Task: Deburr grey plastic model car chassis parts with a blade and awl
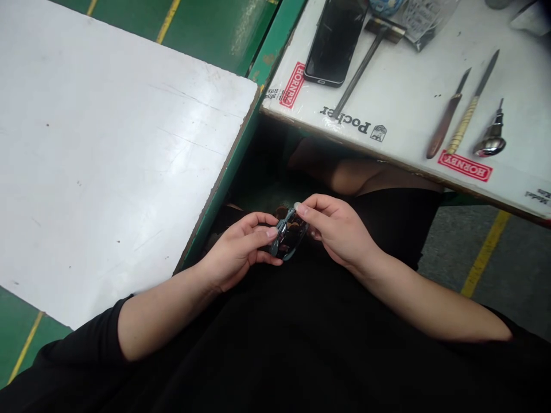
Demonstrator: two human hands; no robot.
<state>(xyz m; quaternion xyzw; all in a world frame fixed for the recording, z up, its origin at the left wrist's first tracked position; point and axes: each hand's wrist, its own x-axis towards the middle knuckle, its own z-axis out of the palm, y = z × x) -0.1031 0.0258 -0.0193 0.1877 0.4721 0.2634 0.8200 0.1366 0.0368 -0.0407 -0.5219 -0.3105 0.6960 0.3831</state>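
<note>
A small dark grey model car body (287, 235) with brown seats inside is held over my lap, below the table edge. My left hand (239, 249) is closed around its left side, thumb on top. My right hand (338, 229) pinches its upper right end with fingertips pressed together. Both forearms come in from the bottom of the view, in black sleeves.
A white board (107, 149) lies on the green table to the left. At the upper right, a white worktop (400, 109) carries a black phone (336, 40), a small hammer (364, 63), two files (460, 115), a metal awl (491, 140) and a plastic bag.
</note>
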